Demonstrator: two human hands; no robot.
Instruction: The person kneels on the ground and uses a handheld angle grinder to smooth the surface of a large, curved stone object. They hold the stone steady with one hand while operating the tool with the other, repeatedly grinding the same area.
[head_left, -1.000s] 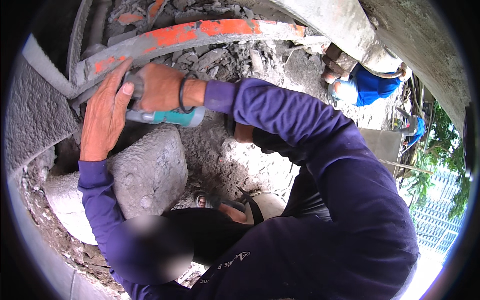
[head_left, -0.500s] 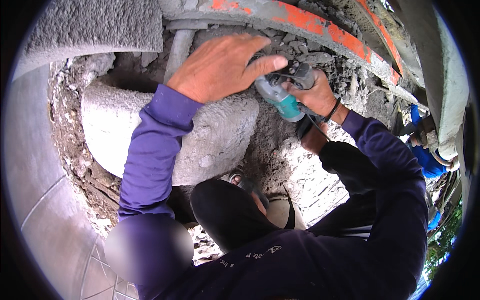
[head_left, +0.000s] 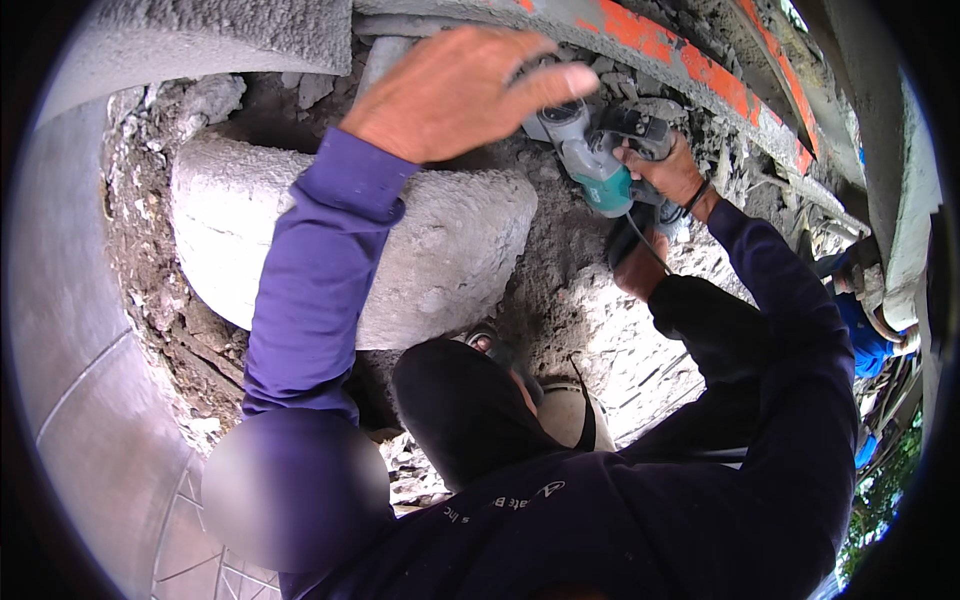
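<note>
My right hand (head_left: 672,172) is closed round the dark rear handle of a teal-and-grey corded power tool (head_left: 600,180). The tool's grey front end points up and left over rubble, and its working tip is hidden. My left hand (head_left: 455,95) is stretched out near that front end, thumb and fingers apart, slightly blurred. A dark part of the tool shows between them; I cannot tell whether they touch it. Below my left forearm lies a large, rough, pale concrete piece (head_left: 440,265). A thin cable (head_left: 650,243) trails from the tool past my foot.
A grey curved beam with flaking orange paint (head_left: 660,55) crosses the top. Another rough concrete block (head_left: 210,45) fills the upper left. Smooth grey paving (head_left: 75,270) runs along the left. Under my legs stands a pale bucket-like container (head_left: 565,412). Blue items (head_left: 868,330) lie far right.
The power tool and my right hand have shifted a little right in the picture. My left hand has moved slightly up and right. The surroundings have shifted slightly too.
</note>
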